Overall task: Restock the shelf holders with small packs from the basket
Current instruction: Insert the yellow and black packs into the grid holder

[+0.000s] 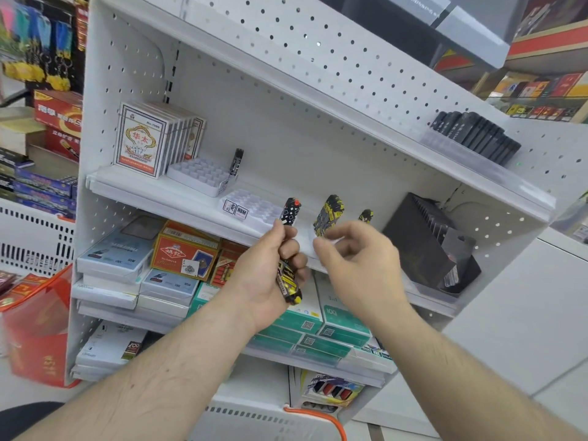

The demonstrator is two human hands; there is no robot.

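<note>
Left grip (270,275) curls round several small packs (289,281), black with yellow and white print; one pack (289,211) pokes up between thumb and forefinger. Right grip (356,253), blurred, hangs loosely open and holds nothing, just below a yellow-black pack (329,214) standing in a white shelf holder (251,208). Another holder (200,176) carries one black pack (237,160).

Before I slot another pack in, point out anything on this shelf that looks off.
Nothing is spilled or damaged. The white holders are nearly bare: one black pack stands alone in the rear one. Your left hand grips several packs, one poking up.
</note>
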